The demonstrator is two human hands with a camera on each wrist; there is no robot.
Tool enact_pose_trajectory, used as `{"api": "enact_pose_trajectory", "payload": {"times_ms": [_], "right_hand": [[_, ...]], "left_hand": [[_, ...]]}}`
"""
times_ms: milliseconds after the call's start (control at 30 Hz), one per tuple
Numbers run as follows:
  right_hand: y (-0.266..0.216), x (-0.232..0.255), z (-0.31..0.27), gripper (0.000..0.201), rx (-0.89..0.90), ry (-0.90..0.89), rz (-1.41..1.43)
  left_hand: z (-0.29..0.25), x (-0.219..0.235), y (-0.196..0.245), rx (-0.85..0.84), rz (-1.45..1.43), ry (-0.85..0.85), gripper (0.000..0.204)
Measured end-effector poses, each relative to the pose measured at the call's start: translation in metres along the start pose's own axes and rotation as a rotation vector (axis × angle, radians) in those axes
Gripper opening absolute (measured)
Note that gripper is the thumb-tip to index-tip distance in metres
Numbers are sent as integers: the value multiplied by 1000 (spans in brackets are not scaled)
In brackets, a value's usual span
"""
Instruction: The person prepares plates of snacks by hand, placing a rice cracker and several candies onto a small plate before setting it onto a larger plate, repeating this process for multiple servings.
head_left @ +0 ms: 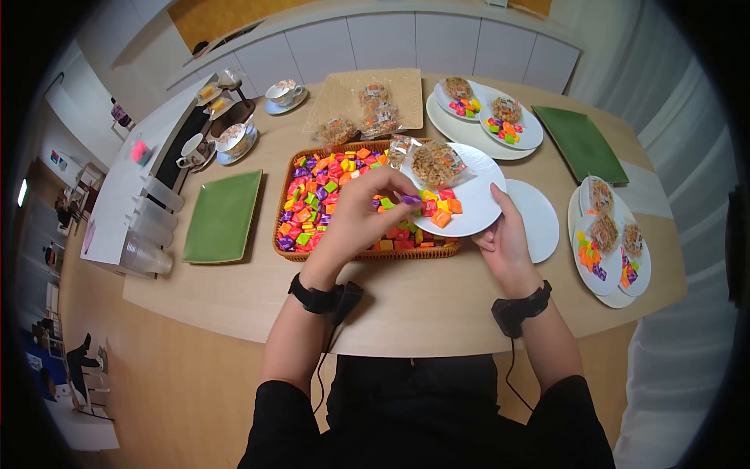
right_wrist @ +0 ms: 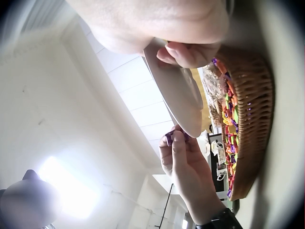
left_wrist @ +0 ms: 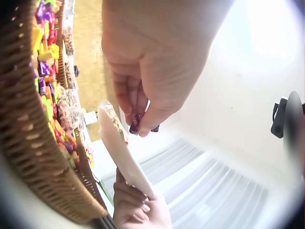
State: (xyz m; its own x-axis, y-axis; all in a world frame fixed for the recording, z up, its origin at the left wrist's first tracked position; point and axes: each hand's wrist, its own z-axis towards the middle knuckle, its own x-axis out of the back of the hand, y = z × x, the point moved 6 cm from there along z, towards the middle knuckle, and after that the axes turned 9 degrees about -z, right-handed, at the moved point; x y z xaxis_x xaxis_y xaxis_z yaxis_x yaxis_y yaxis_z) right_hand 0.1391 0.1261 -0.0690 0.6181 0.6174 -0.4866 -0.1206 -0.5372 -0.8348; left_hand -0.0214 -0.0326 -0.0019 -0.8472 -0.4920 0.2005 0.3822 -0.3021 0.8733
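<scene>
Front edge: the wooden table [head_left: 422, 316] curved along its near side, both forearms reaching over it; a broad strip of tabletop ran between that edge and the wicker basket [head_left: 414, 252].
Left gap: a narrower band of wood separated the basket from the green rectangular plate [head_left: 223, 215].
Right gap: the small white plate [head_left: 539, 223] lay just beyond the right hand [head_left: 509, 241], with wood between it and the oval white platter [head_left: 617, 300].
Held plate: the white dinner plate [head_left: 480, 191] was above the basket's right end, seen from the head; the right hand gripped its right rim, thumb on top.
Purple-wrapped candy [left_wrist: 136, 124]: the left hand [head_left: 363, 211] pinched it between thumb and fingers at the held plate's left edge; its wrapper looked dark and shiny.
Plate's load: a clear-wrapped, round, nubbly brown snack [head_left: 436, 162] sat behind pink, yellow and orange candies [head_left: 443, 209].
</scene>
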Motion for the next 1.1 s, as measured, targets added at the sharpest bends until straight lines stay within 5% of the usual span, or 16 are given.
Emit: {"api": "enact_pose_trajectory", "payload": {"times_ms": [333, 833, 1100], "right_hand": [[7, -2, 0, 32, -17, -29, -56], [-1, 1, -2, 30, 8, 22, -28], [-2, 3, 1, 27, 10, 8, 30]], "left_hand": [[0, -19, 7, -186, 65, -23, 16], [1, 3, 7, -169, 91, 53, 18], [1, 25, -15, -28, 267, 174, 13]]}}
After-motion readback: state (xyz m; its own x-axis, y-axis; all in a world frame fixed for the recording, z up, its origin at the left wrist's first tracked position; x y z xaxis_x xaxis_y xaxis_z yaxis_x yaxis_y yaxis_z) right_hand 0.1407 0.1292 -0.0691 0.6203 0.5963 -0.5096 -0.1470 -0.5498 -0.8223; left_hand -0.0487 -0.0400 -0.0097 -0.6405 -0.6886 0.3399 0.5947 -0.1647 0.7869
